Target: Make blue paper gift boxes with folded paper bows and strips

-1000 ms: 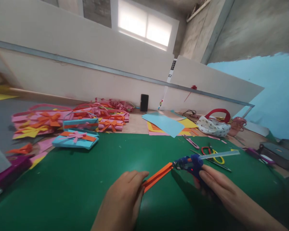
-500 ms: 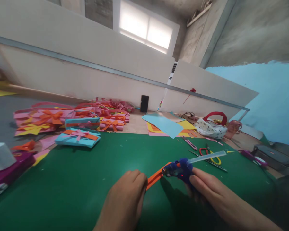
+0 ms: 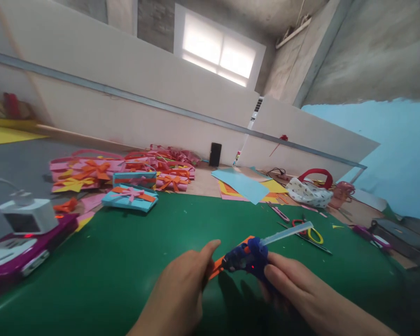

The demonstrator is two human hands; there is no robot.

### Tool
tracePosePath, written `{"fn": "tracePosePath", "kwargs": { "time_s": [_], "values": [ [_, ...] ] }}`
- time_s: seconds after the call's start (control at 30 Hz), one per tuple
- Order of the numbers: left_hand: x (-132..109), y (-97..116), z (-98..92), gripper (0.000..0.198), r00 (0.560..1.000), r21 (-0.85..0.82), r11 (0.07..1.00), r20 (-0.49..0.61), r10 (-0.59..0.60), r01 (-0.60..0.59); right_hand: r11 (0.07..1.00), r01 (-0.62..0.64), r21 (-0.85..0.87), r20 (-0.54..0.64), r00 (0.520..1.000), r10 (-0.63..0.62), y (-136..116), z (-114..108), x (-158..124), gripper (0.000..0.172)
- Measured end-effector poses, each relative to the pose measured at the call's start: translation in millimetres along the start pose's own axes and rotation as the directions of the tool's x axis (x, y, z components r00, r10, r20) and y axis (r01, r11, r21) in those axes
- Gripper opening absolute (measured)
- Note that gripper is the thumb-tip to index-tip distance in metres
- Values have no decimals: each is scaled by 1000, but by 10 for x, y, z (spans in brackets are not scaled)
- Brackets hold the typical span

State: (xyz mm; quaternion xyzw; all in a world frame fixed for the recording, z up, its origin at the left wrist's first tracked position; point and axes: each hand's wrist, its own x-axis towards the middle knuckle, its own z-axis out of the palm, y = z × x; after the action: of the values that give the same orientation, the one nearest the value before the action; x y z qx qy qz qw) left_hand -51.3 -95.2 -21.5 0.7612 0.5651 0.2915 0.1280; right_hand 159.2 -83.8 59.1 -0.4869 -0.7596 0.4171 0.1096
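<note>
My right hand (image 3: 296, 277) is wrapped round the handle of a dark blue hot glue gun (image 3: 255, 254), whose small red light is lit. A translucent glue stick (image 3: 287, 233) juts out of its back end. The nozzle points left and down, at an orange paper strip (image 3: 216, 268). My left hand (image 3: 182, 284) grips the near end of that strip, its thumb lifted and the other fingers curled underneath. Part of the strip is hidden behind the gun, and I cannot tell whether the nozzle touches it.
A green cutting mat (image 3: 126, 247) covers the table. Blue paper purses (image 3: 131, 198) and pink ones (image 3: 94, 170) lie back left. A purple power strip (image 3: 38, 252) is at left. Scissors (image 3: 315, 235), a pink cutter (image 3: 280, 213) and paper sheets (image 3: 243, 183) lie to the right.
The glue gun has moved left along the orange strip, closer to my left hand. My left thumb has lifted. The view has shifted left, showing more of the power strip.
</note>
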Motion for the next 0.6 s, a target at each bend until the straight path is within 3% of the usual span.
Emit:
{"fn": "tracePosePath", "kwargs": {
  "time_s": [0.3, 0.6],
  "values": [
    [-22, -53, 61, 60, 999, -62, 997, -17, -44, 43, 998, 46, -36, 68, 997, -44, -165, 102, 37, 39],
    [-36, -75, 99, 56, 998, -132, 989, 13, -69, 70, 1000, -12, -1, -82, 997, 12, 113, -84, 14, 49]
  ]
}}
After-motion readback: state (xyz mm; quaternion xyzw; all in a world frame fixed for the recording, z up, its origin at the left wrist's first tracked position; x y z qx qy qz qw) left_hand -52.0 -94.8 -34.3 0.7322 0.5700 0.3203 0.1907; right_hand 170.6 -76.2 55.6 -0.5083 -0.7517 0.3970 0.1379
